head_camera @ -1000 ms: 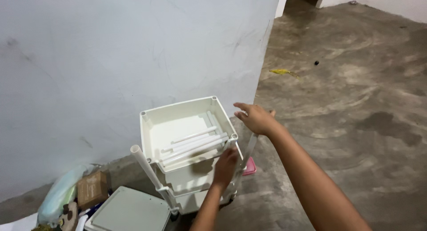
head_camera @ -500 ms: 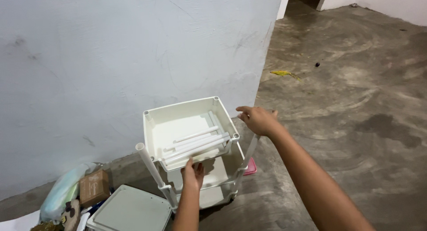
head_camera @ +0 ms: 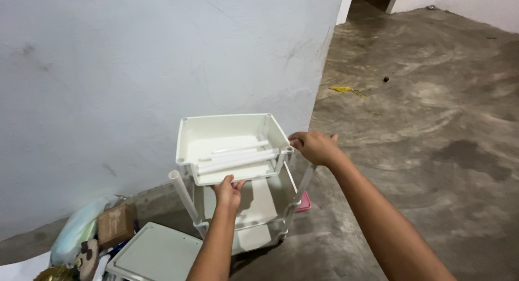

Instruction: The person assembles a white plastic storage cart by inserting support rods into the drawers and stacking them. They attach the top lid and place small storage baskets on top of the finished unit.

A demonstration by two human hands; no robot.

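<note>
Nearest me, a flat white tray (head_camera: 157, 254) lies on the floor, just left of the white plastic rack (head_camera: 238, 205) I am working on. My left hand (head_camera: 228, 190) is closed on the front rim of the rack's top tray (head_camera: 230, 135), fingers curled over the edge. My right hand (head_camera: 313, 147) grips that tray's right corner, above the corner post (head_camera: 301, 186). The tray looks light, stiff and smooth, so I judge the rims and corner sockets the safest holds; a few loose white tubes (head_camera: 238, 156) lie in it and could roll if it tilts. A loose post (head_camera: 183, 195) leans at the rack's left. Behind the rack the wall (head_camera: 135, 59) stands close; right of the rack the concrete floor (head_camera: 432, 124) lies open.
</note>
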